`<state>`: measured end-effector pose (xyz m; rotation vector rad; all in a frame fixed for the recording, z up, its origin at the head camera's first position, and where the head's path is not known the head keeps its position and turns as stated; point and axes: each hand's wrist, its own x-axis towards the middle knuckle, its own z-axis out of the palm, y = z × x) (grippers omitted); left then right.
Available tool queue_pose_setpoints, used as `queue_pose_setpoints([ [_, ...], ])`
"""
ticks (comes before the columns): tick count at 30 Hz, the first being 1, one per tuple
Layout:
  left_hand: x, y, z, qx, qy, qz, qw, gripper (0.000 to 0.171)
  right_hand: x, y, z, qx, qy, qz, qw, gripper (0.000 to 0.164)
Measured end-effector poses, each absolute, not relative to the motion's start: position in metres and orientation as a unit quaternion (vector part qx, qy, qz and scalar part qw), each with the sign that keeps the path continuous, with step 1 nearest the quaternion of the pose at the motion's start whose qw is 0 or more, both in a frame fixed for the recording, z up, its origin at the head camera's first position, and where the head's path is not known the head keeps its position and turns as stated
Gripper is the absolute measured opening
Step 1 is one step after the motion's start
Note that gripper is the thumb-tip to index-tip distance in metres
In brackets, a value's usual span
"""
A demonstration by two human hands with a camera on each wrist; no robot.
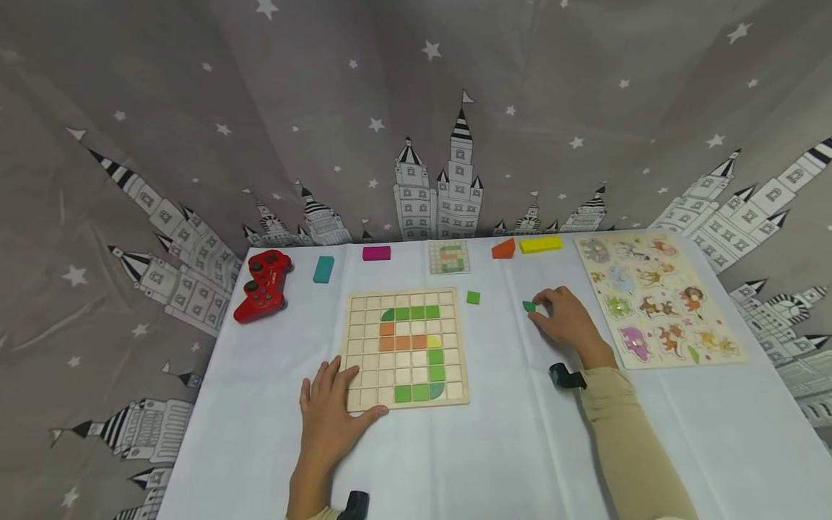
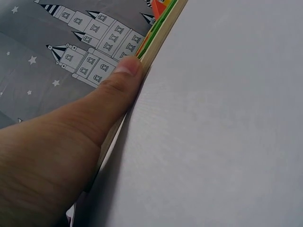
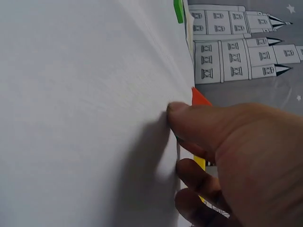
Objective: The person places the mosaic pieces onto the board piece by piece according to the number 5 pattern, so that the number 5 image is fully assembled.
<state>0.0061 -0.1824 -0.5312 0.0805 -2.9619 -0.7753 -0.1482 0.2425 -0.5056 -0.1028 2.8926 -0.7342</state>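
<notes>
A square wooden grid board [image 1: 370,347] lies mid-table, with green, orange and yellow tiles set in a curving line. My left hand [image 1: 331,412] rests at its lower left corner, fingers spread on the left side and thumb along the near edge; the left wrist view shows the thumb [image 2: 113,94] against that edge. To the right of the board, my right hand [image 1: 564,318] pinches a small dark green rounded tile [image 1: 529,306] between thumb and finger. In the right wrist view that tile is mostly hidden behind the thumb [image 3: 194,123]. A light green square tile [image 1: 473,297] lies between board and right hand.
Along the back lie a red game controller [image 1: 263,285], a teal block [image 1: 323,269], a magenta block [image 1: 377,253], a small pattern card [image 1: 448,257], an orange block [image 1: 503,249] and a yellow block [image 1: 541,244]. An animal puzzle board [image 1: 663,303] lies at the right.
</notes>
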Motion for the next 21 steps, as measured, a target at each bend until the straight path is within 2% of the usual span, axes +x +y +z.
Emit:
queue_pose_setpoints([
  [5, 0.007, -0.183, -0.53, 0.033, -0.966, -0.255, 0.02, 0.096, -0.134, 0.227, -0.512, -0.047, 0.974, -0.219, 0.025, 0.033],
  [10, 0.008, -0.184, -0.53, 0.034, -0.966, -0.255, 0.006, 0.096, -0.1, 0.18, -0.501, -0.075, 0.967, -0.245, 0.004, 0.03],
  [15, 0.006, -0.188, -0.529, 0.02, -0.964, -0.264, 0.001, 0.093, -0.068, 0.118, -0.489, -0.174, 0.946, -0.274, -0.02, 0.019],
  [21, 0.007, -0.193, -0.522, 0.003, -0.96, -0.279, -0.018, 0.09, -0.039, 0.052, -0.498, -0.265, 0.932, -0.246, -0.022, 0.017],
])
